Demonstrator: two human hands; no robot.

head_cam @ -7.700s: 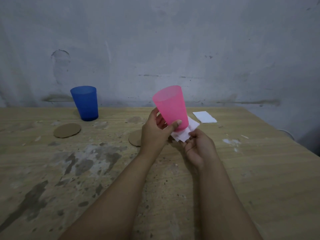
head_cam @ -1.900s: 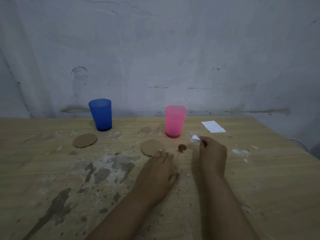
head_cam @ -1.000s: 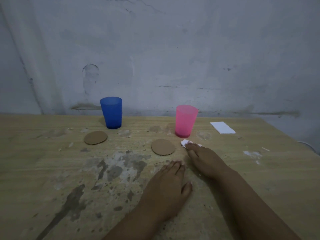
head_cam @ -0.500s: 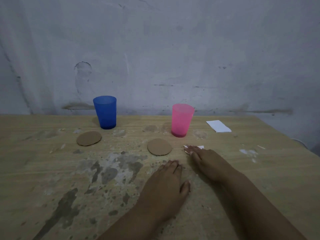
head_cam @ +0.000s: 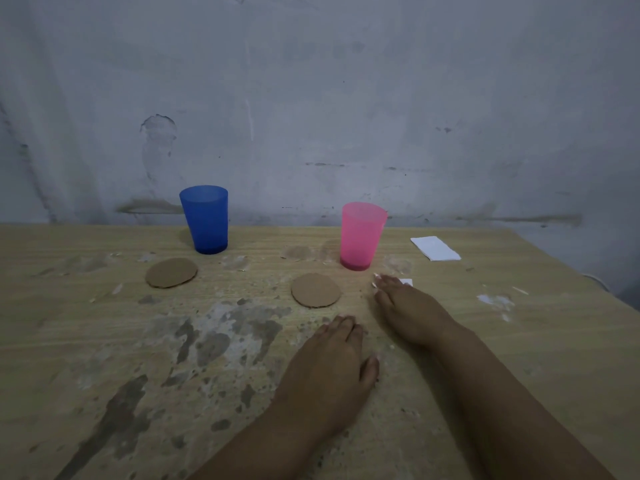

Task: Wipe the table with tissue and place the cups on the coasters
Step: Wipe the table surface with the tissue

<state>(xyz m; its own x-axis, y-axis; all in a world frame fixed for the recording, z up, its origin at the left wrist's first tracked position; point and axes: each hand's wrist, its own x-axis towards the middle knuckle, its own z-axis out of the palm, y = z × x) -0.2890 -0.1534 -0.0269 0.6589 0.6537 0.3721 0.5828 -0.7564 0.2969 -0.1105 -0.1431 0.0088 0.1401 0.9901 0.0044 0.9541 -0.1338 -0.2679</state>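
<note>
My right hand (head_cam: 407,308) lies flat on the wooden table (head_cam: 519,341), fingers straight, pressing a white tissue (head_cam: 406,282) that peeks out at its far side. My left hand (head_cam: 332,368) rests flat on the table, holding nothing. A pink cup (head_cam: 360,235) stands upright on bare wood just beyond my right hand. A blue cup (head_cam: 206,218) stands at the back left. One round brown coaster (head_cam: 316,290) lies left of my right hand; a second coaster (head_cam: 171,272) lies in front of the blue cup. Neither coaster bears a cup.
A folded white tissue (head_cam: 435,248) lies at the back right. Grey and white stains (head_cam: 221,337) mark the table's middle and left. White flecks (head_cam: 493,301) sit at the right. A grey wall stands right behind the table; the table's right edge slants away.
My right hand has slid the tissue a little to the right across the wood in front of the pink cup. The left hand has stayed flat in place.
</note>
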